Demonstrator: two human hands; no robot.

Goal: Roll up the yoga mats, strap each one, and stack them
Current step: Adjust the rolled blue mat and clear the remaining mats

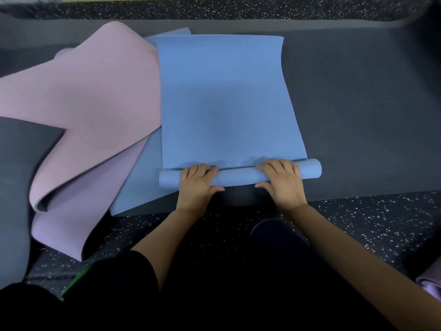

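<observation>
Blue mat spread toward 12 o'clock, its roll at 6. Left hand and right hand: each grip curled over the roll. Risk: uneven push cones it; pink mat at 9 o'clock may snag.

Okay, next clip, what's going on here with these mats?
A person is rolling up a blue mat on the floor. The left hand and right hand both grip the roll at its near end; only a small roll has formed, and most of it lies flat. A pink mat lies loosely folded to the left. No strap is visible.
</observation>
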